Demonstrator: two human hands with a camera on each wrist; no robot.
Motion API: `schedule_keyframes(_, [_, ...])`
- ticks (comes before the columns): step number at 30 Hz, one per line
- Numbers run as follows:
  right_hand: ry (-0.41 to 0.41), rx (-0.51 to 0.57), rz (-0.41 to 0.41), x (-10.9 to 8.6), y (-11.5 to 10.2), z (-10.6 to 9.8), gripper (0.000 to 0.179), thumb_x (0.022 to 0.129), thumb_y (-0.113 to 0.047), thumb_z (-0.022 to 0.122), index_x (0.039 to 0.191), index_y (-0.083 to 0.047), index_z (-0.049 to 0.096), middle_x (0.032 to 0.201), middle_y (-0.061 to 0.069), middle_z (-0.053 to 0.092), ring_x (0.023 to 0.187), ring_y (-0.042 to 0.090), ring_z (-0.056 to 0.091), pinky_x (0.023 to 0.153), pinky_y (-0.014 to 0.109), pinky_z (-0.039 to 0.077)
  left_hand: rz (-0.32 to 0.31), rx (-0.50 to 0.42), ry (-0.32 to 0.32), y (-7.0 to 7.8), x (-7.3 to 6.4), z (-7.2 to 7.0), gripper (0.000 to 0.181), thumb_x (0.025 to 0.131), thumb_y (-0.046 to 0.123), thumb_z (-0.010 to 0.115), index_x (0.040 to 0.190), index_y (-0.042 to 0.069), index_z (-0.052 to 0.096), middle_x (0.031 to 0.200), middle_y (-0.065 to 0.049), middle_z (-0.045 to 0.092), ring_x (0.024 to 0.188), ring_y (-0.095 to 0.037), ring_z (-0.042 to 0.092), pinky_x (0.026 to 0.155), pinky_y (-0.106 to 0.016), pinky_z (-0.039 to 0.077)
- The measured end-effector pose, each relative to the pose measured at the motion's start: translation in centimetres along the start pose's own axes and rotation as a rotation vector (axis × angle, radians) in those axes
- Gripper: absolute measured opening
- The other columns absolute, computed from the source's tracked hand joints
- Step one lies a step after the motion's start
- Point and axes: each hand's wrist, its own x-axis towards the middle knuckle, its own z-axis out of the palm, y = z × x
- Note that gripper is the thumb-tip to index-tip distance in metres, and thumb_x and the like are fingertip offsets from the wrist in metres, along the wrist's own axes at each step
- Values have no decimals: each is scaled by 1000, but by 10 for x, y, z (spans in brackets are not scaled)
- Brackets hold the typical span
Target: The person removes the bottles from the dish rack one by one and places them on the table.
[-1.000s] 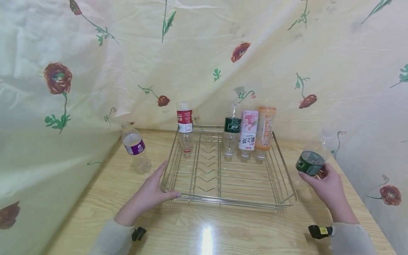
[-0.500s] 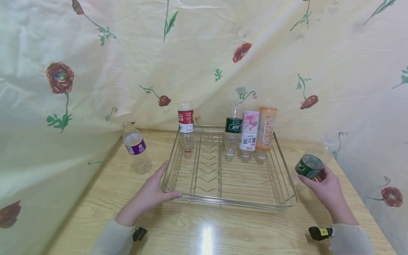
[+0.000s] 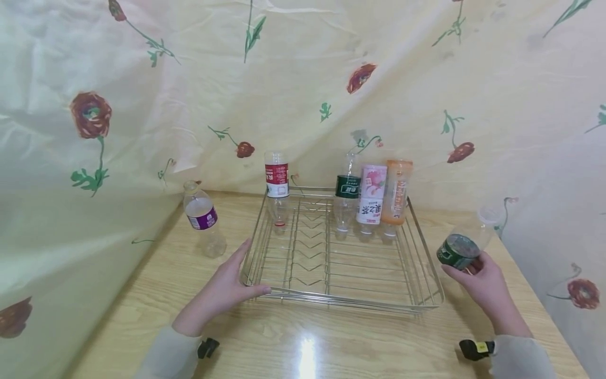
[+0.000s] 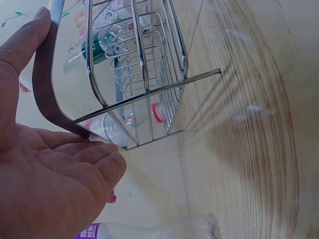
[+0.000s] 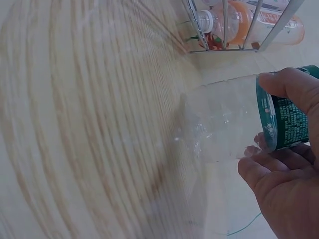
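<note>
My left hand (image 3: 232, 284) holds the front left corner of a wire rack (image 3: 345, 301), thumb along the front rim and fingers against the left side. In the right wrist view my right hand (image 5: 294, 184) grips a clear plastic bottle (image 5: 224, 119) round its green label. That bottle is tilted at the rack's right; whether its clear end touches the table cannot be told. Upside down in the rack's back stand a red-and-white-labelled bottle (image 3: 277, 180), a green-labelled bottle (image 3: 347, 187), a pink-and-white-labelled bottle (image 3: 372, 192) and an orange-labelled bottle (image 3: 396, 192).
A clear bottle with a purple label (image 3: 202, 218) stands upright on the wooden table (image 3: 265, 337), left of the rack. Flowered cloth (image 3: 303, 105) hangs behind and at both sides of the table.
The green-labelled bottle in my right hand has shifted slightly left and down, and its clear end has dropped. My left hand stays at the rack's corner.
</note>
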Motion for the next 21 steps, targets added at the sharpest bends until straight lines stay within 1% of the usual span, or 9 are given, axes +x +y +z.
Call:
schedule_keyframes(6, [-11, -12, 0, 0, -1, 1, 89, 94, -32, 76, 155, 8, 26, 147, 36, 41, 129, 46, 48, 82, 6, 46, -4, -10, 2, -1, -1, 1, 127, 71, 58, 88, 164, 13, 14, 166, -14, 18, 148, -41, 21, 115, -60, 23])
schedule_keyframes(10, [-35, -10, 1, -1, -2, 1, 90, 94, -33, 76, 157, 6, 24, 149, 36, 38, 132, 51, 43, 86, 7, 46, 0, -19, 6, -2, -1, 1, 125, 73, 56, 88, 164, 13, 15, 166, -15, 18, 148, -42, 21, 115, -61, 23])
schedule_keyframes(13, [-37, 11, -1, -3, -2, 1, 97, 94, -32, 77, 160, 2, 15, 153, 37, 31, 137, 55, 33, 95, 8, 40, 8, -19, 7, -2, -1, 1, 123, 74, 55, 88, 164, 13, 15, 166, -16, 19, 148, -43, 22, 114, -62, 24])
schedule_keyframes(16, [-20, 37, 0, -5, -2, -1, 108, 93, -29, 78, 162, -4, -1, 157, 38, 20, 140, 56, 25, 104, 10, 31, 12, -15, 9, -4, -1, 2, 124, 73, 57, 87, 164, 13, 15, 166, -16, 19, 147, -43, 22, 114, -62, 24])
schedule_keyframes(18, [-9, 42, 2, -6, -2, -3, 113, 92, -29, 79, 162, -7, -8, 158, 38, 14, 141, 57, 20, 106, 11, 26, 11, -17, 12, -4, -1, 3, 125, 73, 57, 88, 164, 13, 15, 165, -16, 20, 147, -43, 23, 114, -63, 24])
schedule_keyframes(21, [0, 24, 7, -7, -2, -6, 113, 94, -31, 77, 161, -9, -12, 158, 39, 10, 141, 57, 19, 106, 9, 24, 8, -23, 17, -4, 0, 4, 125, 72, 56, 88, 164, 13, 15, 165, -16, 20, 147, -43, 23, 114, -62, 24])
